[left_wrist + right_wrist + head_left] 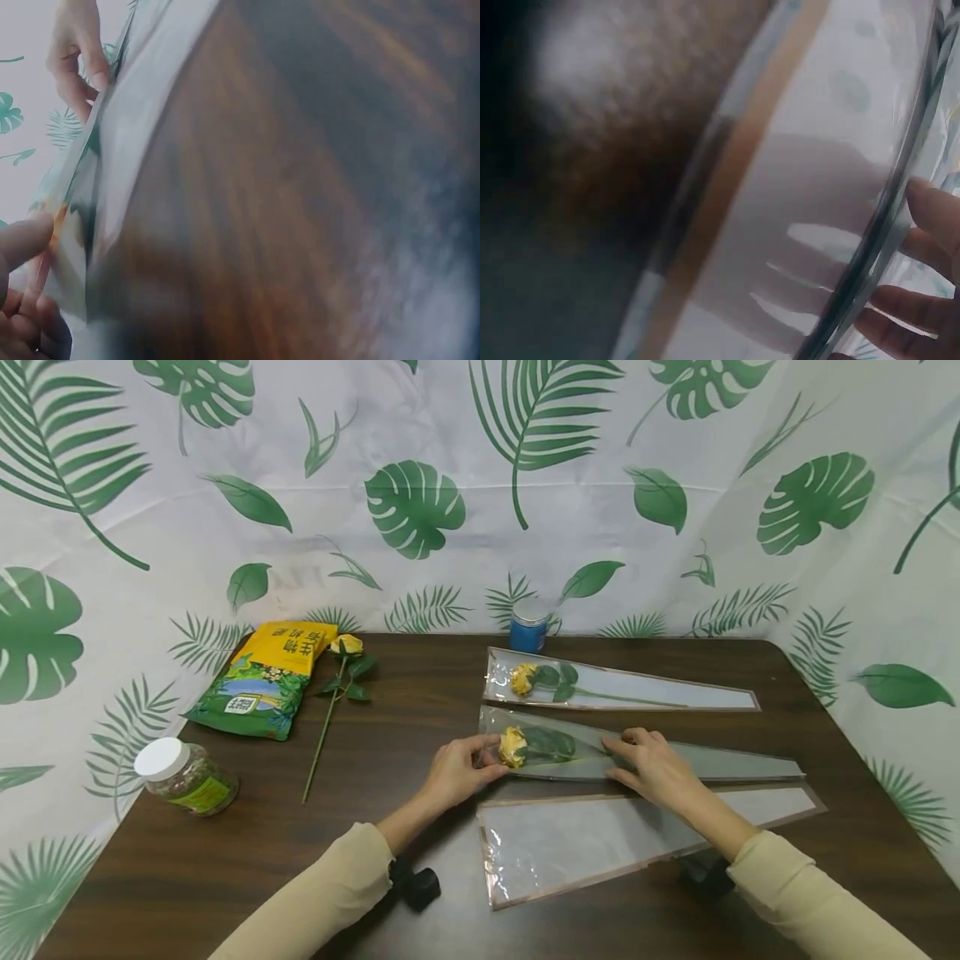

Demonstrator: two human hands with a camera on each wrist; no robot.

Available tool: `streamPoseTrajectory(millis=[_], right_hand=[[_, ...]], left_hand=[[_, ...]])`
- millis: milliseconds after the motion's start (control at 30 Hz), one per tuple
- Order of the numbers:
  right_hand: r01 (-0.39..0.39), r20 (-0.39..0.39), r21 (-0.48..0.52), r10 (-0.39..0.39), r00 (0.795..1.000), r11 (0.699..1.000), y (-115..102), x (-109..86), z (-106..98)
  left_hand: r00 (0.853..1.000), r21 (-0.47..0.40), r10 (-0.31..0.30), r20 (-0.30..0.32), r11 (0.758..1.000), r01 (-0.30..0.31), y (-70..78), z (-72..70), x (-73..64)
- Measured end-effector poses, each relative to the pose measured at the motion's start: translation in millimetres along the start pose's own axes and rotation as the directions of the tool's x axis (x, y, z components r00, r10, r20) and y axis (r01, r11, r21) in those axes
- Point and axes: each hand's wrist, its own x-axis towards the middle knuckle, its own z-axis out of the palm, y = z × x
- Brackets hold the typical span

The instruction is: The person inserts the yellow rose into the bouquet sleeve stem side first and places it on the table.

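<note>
Across the middle of the bench's (420, 710) right half, a tapered clear flower sleeve (738, 762), broad end toward the left edge, narrow end toward the right. Along its broad part, a yellow rose (515, 747), bloom close to the open-looking end, leaves dimmed by the film. At that end, the left hand (459, 770), pinching the film between thumb and fingers, right beside the bloom. Farther along toward the right edge, the right hand (656, 768), fingers spread, thumb and forefinger apart and touching the same sleeve; impossible to tell how firmly.

Nearer the far edge, an upper sleeve (652, 685) with another yellow rose (523, 678) lengthwise, and just behind its broad end a blue jar (528, 632). Toward the near edge, a lower sleeve (570, 839) with a copper-coloured border, partly beneath the right forearm.

By the far left corner, a yellow-and-green bag (270, 677), with a loose rose (347, 647) just beside it, stem slanting toward the near edge. At the left edge, a white-lidded jar (193, 781), tilted-looking from overhead. Beyond the far edge, a white leaf-print cloth (450, 435).
</note>
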Motion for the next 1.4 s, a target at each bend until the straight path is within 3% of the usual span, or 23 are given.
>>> streamPoseTrajectory(millis=[100, 233, 433, 567, 667, 800, 900, 967, 1000, 1067, 1133, 1167, 1233, 1267, 1333, 1400], right_hand=[[-0.023, 0.031, -0.007, 0.023, 0.999, 1.000, 3.4, 1.0, 0.9], [-0.048, 0.065, -0.016, 0.049, 0.997, 0.999, 8.1, 1.8, -0.1], [-0.053, 0.122, -0.010, 0.054, 0.991, 0.999, 11.8, 3.6, -2.1], [-0.072, 0.162, -0.005, 0.072, 0.984, 0.997, 12.3, 5.8, -4.6], [-0.054, 0.175, -0.010, 0.055, 0.983, 0.998, 12.7, 5.3, -3.6], [-0.048, 0.177, -0.017, 0.051, 0.983, 0.999, 12.9, 2.4, -0.5], [-0.012, 0.091, -0.049, 0.016, 0.996, 0.999, 9.4, -1.9, -4.2], [0.080, -0.010, -0.046, -0.080, 0.997, 0.996, 2.1, -6.5, -6.4], [0.148, -0.060, -0.050, -0.151, 0.987, 0.988, -2.9, -9.0, -7.4], [0.288, -0.127, -0.040, -0.290, 0.948, 0.957, -14.6, -14.9, -8.4], [0.388, -0.128, -0.006, -0.386, 0.914, 0.922, -26.2, -21.7, -8.8], [0.410, -0.102, 0.015, -0.406, 0.908, 0.912, -31.2, -25.7, -8.6], [0.416, -0.042, 0.046, -0.414, 0.909, 0.908, -38.8, -33.1, -7.5], [0.407, -0.010, 0.056, -0.407, 0.913, 0.912, -41.4, -36.0, -6.4], [0.376, 0.043, 0.052, -0.378, 0.925, 0.925, -44.8, -40.6, -3.1], [0.346, 0.074, 0.034, -0.348, 0.935, 0.938, -46.7, -42.8, 1.4]], left_hand=[[0.999, -0.046, -0.044, -0.014, 0.998, 0.043, -0.6, -4.2, -0.8], [0.994, -0.040, -0.102, -0.036, 0.994, 0.101, -2.6, -9.7, -2.7], [0.988, 0.026, -0.149, 0.046, 0.989, 0.148, -2.2, -16.3, -6.0], [0.987, 0.105, -0.142, 0.077, 0.986, 0.133, -2.2, -19.4, -5.7], [0.990, 0.160, -0.104, 0.090, 0.983, 0.089, -3.4, -20.0, -5.4], [0.993, 0.188, -0.075, 0.094, 0.981, 0.056, -3.2, -20.8, -7.6], [0.992, 0.123, -0.076, 0.100, 0.990, 0.063, -1.1, -25.9, -13.4], [0.985, 0.015, -0.101, 0.137, 0.995, 0.100, -2.0, -31.6, -22.5], [0.978, -0.052, -0.119, 0.169, 0.990, 0.130, -2.5, -35.5, -28.5], [0.950, -0.227, -0.177, 0.256, 0.944, 0.237, -4.1, -43.2, -42.8], [0.908, -0.371, -0.231, 0.350, 0.856, 0.361, -4.8, -49.3, -57.8], [0.885, -0.427, -0.247, 0.396, 0.804, 0.415, -4.5, -51.5, -64.8], [0.843, -0.504, -0.269, 0.467, 0.702, 0.503, -3.1, -53.4, -76.9], [0.827, -0.524, -0.275, 0.491, 0.665, 0.532, -1.9, -53.4, -81.7], [0.806, -0.546, -0.273, 0.524, 0.619, 0.565, 0.7, -52.4, -89.4], [0.793, -0.556, -0.269, 0.546, 0.592, 0.583, 3.2, -50.1, -94.5]])
